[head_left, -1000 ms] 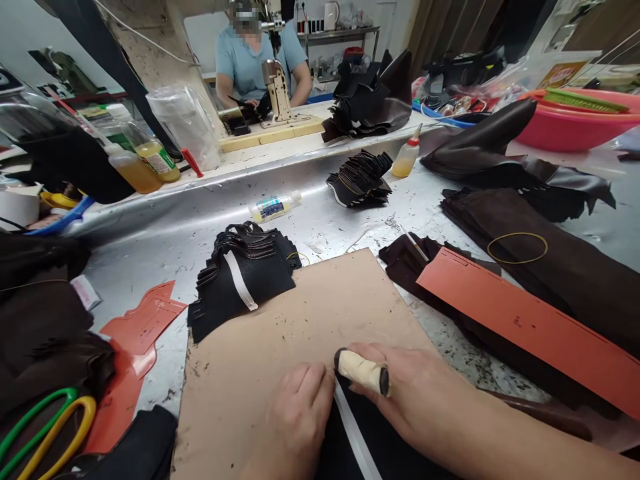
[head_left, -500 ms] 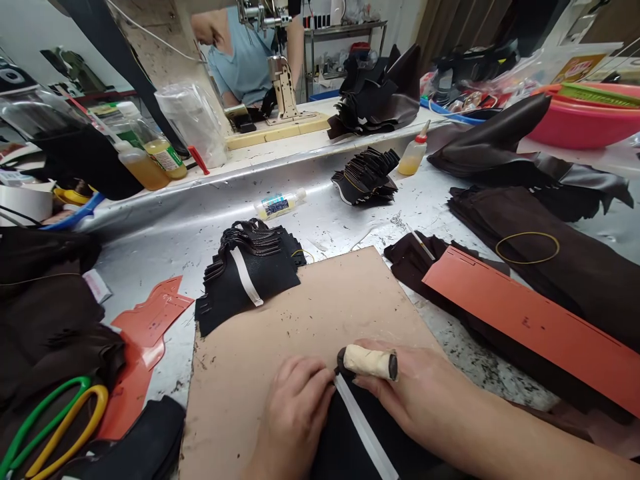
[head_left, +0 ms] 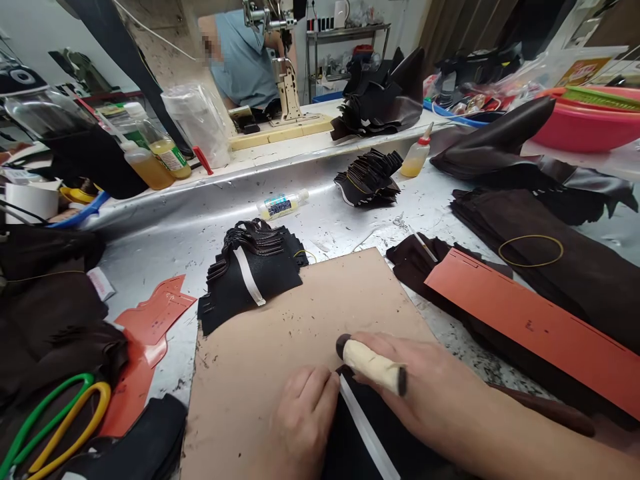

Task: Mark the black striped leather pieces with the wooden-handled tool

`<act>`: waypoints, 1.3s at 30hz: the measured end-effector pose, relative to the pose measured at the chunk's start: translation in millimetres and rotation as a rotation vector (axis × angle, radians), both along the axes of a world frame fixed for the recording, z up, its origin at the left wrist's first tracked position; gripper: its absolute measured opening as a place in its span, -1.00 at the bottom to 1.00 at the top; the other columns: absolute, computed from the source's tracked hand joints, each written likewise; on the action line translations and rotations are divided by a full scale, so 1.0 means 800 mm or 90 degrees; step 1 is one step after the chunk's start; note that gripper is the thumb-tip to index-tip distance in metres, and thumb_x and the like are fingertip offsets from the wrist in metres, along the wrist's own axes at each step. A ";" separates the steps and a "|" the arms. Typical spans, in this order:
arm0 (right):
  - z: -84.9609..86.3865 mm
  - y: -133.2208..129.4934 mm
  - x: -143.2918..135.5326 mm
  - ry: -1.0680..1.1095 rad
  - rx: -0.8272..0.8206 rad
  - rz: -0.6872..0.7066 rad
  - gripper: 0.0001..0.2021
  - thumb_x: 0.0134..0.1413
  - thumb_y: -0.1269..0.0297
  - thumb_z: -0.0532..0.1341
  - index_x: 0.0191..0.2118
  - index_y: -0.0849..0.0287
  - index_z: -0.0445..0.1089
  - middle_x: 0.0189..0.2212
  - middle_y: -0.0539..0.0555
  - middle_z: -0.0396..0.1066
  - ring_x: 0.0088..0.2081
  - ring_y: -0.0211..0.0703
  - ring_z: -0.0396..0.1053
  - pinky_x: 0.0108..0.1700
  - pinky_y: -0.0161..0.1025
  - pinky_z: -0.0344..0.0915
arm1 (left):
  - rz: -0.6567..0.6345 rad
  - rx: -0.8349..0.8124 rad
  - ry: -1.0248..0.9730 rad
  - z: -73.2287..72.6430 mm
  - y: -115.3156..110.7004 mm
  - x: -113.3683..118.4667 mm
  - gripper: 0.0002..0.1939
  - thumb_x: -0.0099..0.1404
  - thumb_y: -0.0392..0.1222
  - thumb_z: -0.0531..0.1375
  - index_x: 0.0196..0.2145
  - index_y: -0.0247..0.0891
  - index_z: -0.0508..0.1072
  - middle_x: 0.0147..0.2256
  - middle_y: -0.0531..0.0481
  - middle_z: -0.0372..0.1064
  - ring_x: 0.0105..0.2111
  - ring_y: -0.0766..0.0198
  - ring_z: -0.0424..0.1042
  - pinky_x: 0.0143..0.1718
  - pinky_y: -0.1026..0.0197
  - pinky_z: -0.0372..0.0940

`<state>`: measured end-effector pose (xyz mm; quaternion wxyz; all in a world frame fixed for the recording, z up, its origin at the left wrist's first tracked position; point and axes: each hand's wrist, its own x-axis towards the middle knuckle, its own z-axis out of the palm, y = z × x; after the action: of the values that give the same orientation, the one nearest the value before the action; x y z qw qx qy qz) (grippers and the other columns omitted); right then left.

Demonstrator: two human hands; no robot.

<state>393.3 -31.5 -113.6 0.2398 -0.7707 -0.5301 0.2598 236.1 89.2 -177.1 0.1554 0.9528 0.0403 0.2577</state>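
A black leather or fabric piece with a white tape strip along it lies at the front of the tan board. My left hand is closed at the left edge of this piece, its fingertips gripping near the strip's top end. My right hand is closed around a short tool with a cream tape-wrapped shaft and dark ends. It is held just over the piece's upper edge; the fingers' undersides are hidden. Farther back, a stack of similar black pieces overlaps the board's upper left corner, a white strip on its top one.
Green-and-yellow-handled scissors and an orange template lie left. Another orange template rests on dark leather at right. Behind are a small bottle, a glue bottle and a sewing machine, where another person sits.
The right hand's tool has lifted slightly and tilted, its dark end now off the piece's edge. My left hand has shifted slightly right. The person behind has leaned and turned.
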 end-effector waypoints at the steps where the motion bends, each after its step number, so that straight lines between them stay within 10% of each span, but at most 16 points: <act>1: 0.001 0.000 0.000 0.013 0.024 -0.005 -0.75 0.20 0.37 0.03 -0.05 0.13 0.35 -0.28 0.14 0.48 -0.26 -0.02 0.46 -0.23 -0.18 0.36 | -0.002 -0.015 0.013 -0.001 0.000 -0.001 -0.77 0.39 -0.39 -0.03 -0.13 -0.32 0.39 -0.31 -0.10 0.42 -0.32 0.23 0.37 -0.28 0.18 0.38; 9: -0.017 0.001 -0.006 -0.001 -0.051 0.011 -0.76 0.25 0.33 -0.01 -0.09 0.10 0.36 -0.29 0.09 0.49 -0.25 0.03 0.47 -0.31 -0.18 0.30 | 0.150 -0.138 0.054 -0.007 0.003 -0.006 -0.88 0.33 -0.26 0.13 -0.18 -0.20 0.42 -0.26 -0.06 0.38 -0.25 0.17 0.37 -0.28 0.13 0.38; 20: -0.011 0.002 0.000 0.022 -0.064 0.018 -0.83 0.24 0.32 0.02 -0.18 0.11 0.35 -0.33 0.06 0.47 -0.28 -0.03 0.46 -0.25 -0.20 0.29 | 0.004 -0.044 0.019 0.003 0.006 -0.004 -0.81 0.39 -0.37 0.01 -0.20 -0.30 0.42 -0.36 -0.04 0.39 -0.31 0.24 0.35 -0.27 0.20 0.36; 35: 0.002 0.004 -0.005 0.004 0.089 0.030 -0.78 0.18 0.39 0.05 -0.08 0.11 0.32 -0.31 0.08 0.48 -0.28 -0.10 0.47 -0.25 -0.27 0.33 | 0.004 0.019 0.062 0.004 0.000 -0.007 -0.76 0.40 -0.38 -0.05 -0.13 -0.32 0.40 -0.35 -0.08 0.39 -0.32 0.20 0.36 -0.29 0.15 0.37; 39: -0.011 0.004 -0.011 0.004 -0.015 0.021 -0.84 0.21 0.39 0.03 -0.19 0.11 0.34 -0.40 0.04 0.46 -0.37 -0.08 0.46 -0.37 -0.26 0.29 | 0.033 -0.009 0.012 0.002 -0.002 -0.009 -0.82 0.39 -0.37 0.00 -0.19 -0.31 0.39 -0.38 -0.05 0.38 -0.36 0.23 0.36 -0.32 0.19 0.35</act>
<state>384.4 -28.4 -122.2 0.2283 -0.7638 -0.5389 0.2721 229.2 88.0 -175.7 0.1554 0.9526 0.0680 0.2525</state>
